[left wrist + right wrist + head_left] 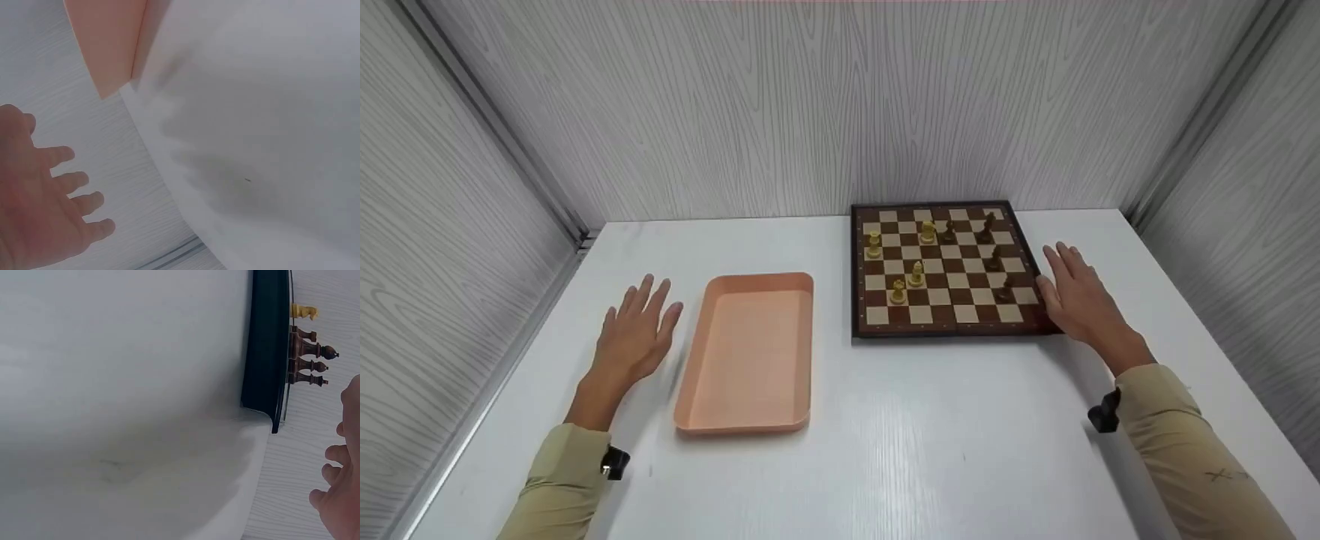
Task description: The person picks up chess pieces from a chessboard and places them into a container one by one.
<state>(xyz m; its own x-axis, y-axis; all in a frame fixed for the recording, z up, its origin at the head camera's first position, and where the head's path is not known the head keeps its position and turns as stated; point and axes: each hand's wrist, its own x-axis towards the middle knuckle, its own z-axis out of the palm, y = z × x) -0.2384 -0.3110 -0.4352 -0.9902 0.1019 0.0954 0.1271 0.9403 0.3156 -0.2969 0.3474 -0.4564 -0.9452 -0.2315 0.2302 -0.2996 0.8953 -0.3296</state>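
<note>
My left hand [634, 334], its fingers extended and holding nothing, is just left of a shallow peach tray [757, 352]. In the left wrist view the left hand [45, 202] is apart from the tray wall [112, 39], and its shadow falls on the table. My right hand [1078, 296] is nearest the right edge of a chessboard [907, 329], fingers spread and gripping nothing. Several light pieces stand on the board, among them a knight [928, 232], a rook [873, 244] and a bishop [916, 274]. Several dark pieces stand toward its right, including a dark bishop [312, 350].
The white table [915, 435] carries the tray and the board. A grey wood-grain panel [780, 105] rises behind it, with side panels at left [442, 195] and right [1245, 187].
</note>
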